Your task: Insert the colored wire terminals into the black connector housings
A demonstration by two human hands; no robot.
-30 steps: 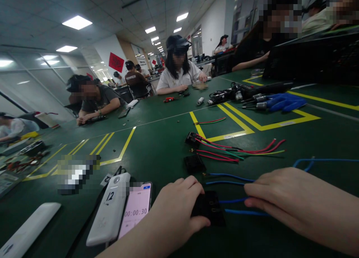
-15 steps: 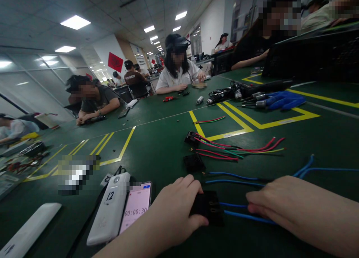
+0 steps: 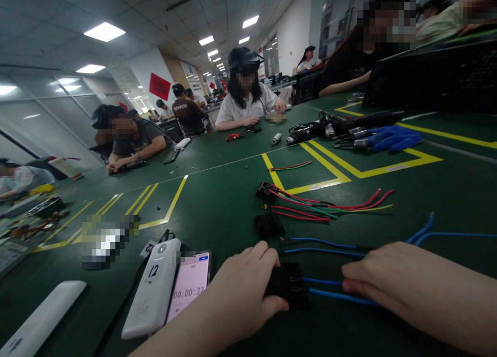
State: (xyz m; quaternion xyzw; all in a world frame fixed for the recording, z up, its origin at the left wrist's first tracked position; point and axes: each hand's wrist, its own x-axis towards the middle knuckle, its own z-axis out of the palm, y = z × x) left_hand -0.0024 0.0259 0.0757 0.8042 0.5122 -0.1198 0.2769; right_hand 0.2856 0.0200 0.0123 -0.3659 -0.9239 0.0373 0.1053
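Note:
My left hand (image 3: 243,289) grips a black connector block (image 3: 289,292) lying on the green table (image 3: 209,202) near the front edge, fingers curled over its left side. My right hand (image 3: 404,284) pinches blue wires (image 3: 330,289) that run from the block's right side. Two more blue wires (image 3: 322,246) lie just beyond. Further back sit a second black block (image 3: 267,225) and a third block (image 3: 266,190) with red, green and yellow wires (image 3: 334,207) fanning to the right.
A phone showing a timer (image 3: 189,289) and a white device marked 12 (image 3: 155,289) lie left of my left hand. A white bar (image 3: 42,315) sits at far left. Tools and blue gloves (image 3: 392,138) lie at back right. Other people sit around the table.
My right hand has slid slightly right along the blue wires, pulling them straighter. The phone timer has advanced. My left hand stays on the block.

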